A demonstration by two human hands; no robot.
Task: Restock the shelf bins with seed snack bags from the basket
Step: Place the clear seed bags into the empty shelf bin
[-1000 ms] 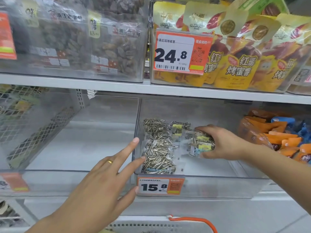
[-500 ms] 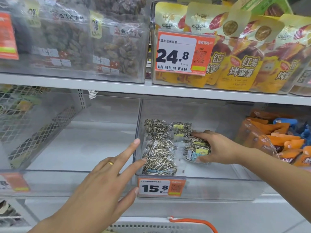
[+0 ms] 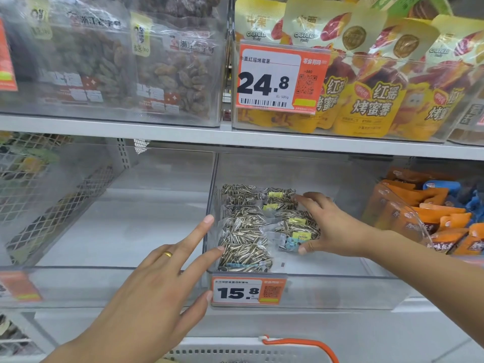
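We see the right hand (image 3: 330,229) has slid its seed bag (image 3: 298,227) left against the stack, fingers still around it; left hand (image 3: 146,292), spread wide, steadies the bin (image 3: 209,258) — placement nearly done.

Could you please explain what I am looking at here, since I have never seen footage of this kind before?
There is no machine here: a person wears one camera on the head, looking forward and down at their own two hands in front of a shop shelf.

The right hand reaches into a clear bin on the lower shelf and grips a seed snack bag, setting it beside other seed bags lying there. The left hand, wearing a gold ring, holds nothing; its straight fingers rest against the bin's left wall.

A price tag reading 15.8 hangs on the bin's front. To the right are orange packets; above, yellow pouches with a 24.8 tag. The basket, with its orange handle, shows at the bottom edge.
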